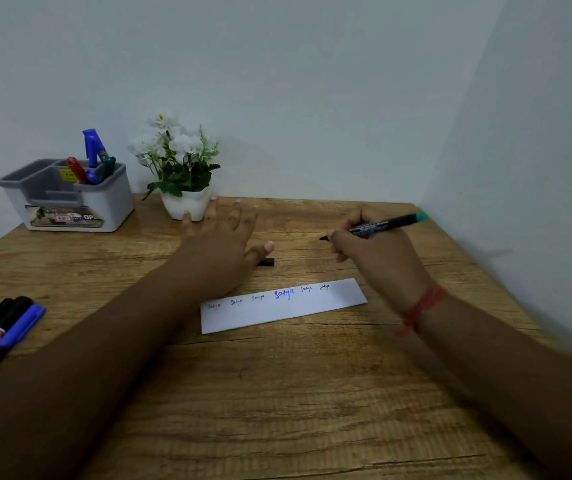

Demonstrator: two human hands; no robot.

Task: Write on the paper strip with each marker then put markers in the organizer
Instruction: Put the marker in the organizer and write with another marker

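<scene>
We're seeing a matt wood-grain tabletop [312,393], a matt white paper strip [284,315], a smooth grey-and-white plastic organizer [104,199], and a glossy black plastic marker [386,224].

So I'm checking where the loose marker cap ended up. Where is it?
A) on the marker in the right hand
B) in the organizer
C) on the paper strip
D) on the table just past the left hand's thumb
D: the dark cap lies on the table by the left hand, beyond the paper strip.
</scene>
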